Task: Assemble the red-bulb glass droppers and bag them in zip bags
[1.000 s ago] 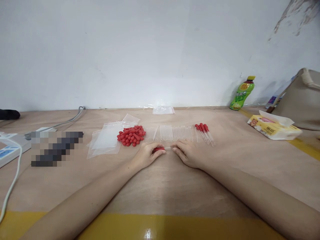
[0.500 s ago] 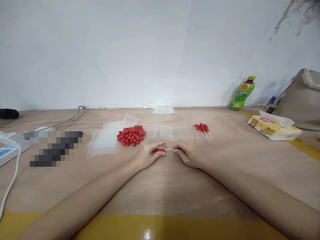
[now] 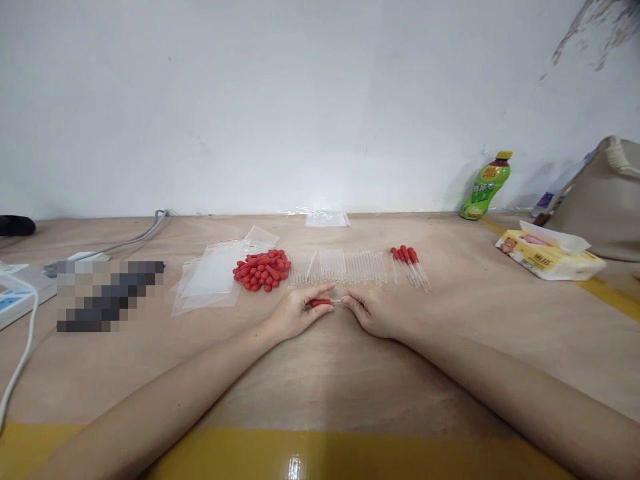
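My left hand (image 3: 295, 311) holds a red rubber dropper bulb (image 3: 320, 303) between thumb and fingers. A thin clear glass tube (image 3: 337, 302) sticks out of the bulb's right end, and my right hand (image 3: 373, 310) pinches it close to the bulb. Just beyond my hands lies a row of clear tubes (image 3: 333, 267) side by side. A heap of red rubber bulbs (image 3: 261, 270) lies at the row's left end. To the right are a few droppers (image 3: 409, 263), red bulbs on glass tubes, bulbs pointing away from me.
Clear plastic bags (image 3: 207, 273) lie left of the bulbs, another bag (image 3: 327, 219) by the wall. Farther left are a blurred dark object (image 3: 113, 297), cables and a white power strip (image 3: 25, 293). At right stand a green bottle (image 3: 486, 187), a tissue pack (image 3: 547, 257) and a beige bag (image 3: 595, 200).
My right hand has shifted slightly left along the tube, closer to the bulb, so less of the tube shows between my hands. My left hand stays nearly in place.
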Demonstrator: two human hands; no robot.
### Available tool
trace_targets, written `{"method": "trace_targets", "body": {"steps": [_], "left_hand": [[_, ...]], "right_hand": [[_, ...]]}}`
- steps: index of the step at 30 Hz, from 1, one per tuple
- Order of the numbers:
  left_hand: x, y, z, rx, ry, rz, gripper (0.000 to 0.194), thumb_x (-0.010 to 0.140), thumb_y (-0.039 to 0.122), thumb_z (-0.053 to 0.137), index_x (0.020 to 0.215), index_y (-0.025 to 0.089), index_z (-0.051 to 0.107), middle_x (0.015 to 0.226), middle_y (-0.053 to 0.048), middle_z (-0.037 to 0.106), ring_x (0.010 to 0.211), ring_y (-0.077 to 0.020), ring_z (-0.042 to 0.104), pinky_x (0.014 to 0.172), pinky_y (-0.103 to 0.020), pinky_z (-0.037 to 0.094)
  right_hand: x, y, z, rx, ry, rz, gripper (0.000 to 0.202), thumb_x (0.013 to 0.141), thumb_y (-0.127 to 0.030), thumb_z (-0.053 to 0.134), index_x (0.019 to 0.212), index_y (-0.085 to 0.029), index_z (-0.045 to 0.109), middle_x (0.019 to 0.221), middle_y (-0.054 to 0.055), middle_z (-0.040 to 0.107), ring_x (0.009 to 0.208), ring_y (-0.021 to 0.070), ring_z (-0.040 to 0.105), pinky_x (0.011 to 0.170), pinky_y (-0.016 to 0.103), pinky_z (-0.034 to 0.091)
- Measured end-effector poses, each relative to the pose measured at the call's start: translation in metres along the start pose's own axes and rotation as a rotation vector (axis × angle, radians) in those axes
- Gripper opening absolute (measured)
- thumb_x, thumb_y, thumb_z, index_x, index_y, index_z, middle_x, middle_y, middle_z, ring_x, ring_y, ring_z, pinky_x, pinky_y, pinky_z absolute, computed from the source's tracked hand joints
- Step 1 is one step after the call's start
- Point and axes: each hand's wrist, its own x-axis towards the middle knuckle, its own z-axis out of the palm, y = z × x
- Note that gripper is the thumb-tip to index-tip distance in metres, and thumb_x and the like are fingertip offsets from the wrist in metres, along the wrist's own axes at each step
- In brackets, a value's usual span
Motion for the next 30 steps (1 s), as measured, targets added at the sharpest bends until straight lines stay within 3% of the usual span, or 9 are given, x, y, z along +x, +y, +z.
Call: {"method": "trace_targets", "body": {"steps": [5,10,13,18,30], "left_hand": [[0.001,0.003,-0.001,0.013,0.024,0.004,0.040,0.077,0.026,0.058,0.115,0.015,0.054,0.087,-0.004,0.069,0.078,-0.0157,0.065,0.072,-0.027,0.052],[0.002,0.007,-0.006,0.111,0.011,-0.007,0.023,0.078,0.031,0.058,0.095,0.017,0.065,0.086,-0.003,0.070,0.071,-0.0145,0.064,0.064,-0.023,0.050],[0.001,0.006,-0.008,0.109,-0.028,-0.017,0.021,0.079,0.031,0.057,0.092,0.018,0.067,0.084,-0.002,0.070,0.068,-0.0134,0.062,0.061,-0.023,0.048],[0.001,0.002,-0.006,0.087,-0.021,-0.043,0.019,0.077,0.030,0.059,0.089,0.018,0.069,0.081,-0.002,0.071,0.068,-0.0141,0.063,0.060,-0.023,0.047],[0.001,-0.001,-0.005,0.082,0.022,-0.010,0.018,0.076,0.030,0.061,0.084,0.017,0.070,0.079,-0.004,0.071,0.067,-0.0153,0.064,0.060,-0.023,0.049]], "right_hand": [[0.002,-0.007,-0.011,0.034,-0.091,0.061,0.026,0.088,-0.024,0.036,0.071,-0.016,0.053,0.061,-0.001,0.054,0.054,0.0086,0.044,0.053,0.020,0.028],[0.000,-0.008,-0.019,0.076,-0.104,0.098,0.022,0.088,-0.029,0.038,0.078,-0.016,0.054,0.067,0.000,0.057,0.058,0.0097,0.047,0.055,0.021,0.029],[-0.002,-0.008,-0.021,0.093,-0.111,0.111,0.016,0.086,-0.029,0.043,0.084,-0.017,0.055,0.068,0.000,0.058,0.059,0.0101,0.048,0.055,0.021,0.030],[-0.002,-0.006,-0.015,0.037,-0.068,0.054,0.020,0.087,-0.026,0.041,0.078,-0.017,0.056,0.072,0.002,0.060,0.067,0.0112,0.051,0.059,0.021,0.032],[0.001,-0.004,-0.007,0.048,-0.076,0.066,0.030,0.088,-0.027,0.036,0.064,-0.016,0.051,0.056,-0.001,0.050,0.054,0.0083,0.041,0.054,0.021,0.027]]}}
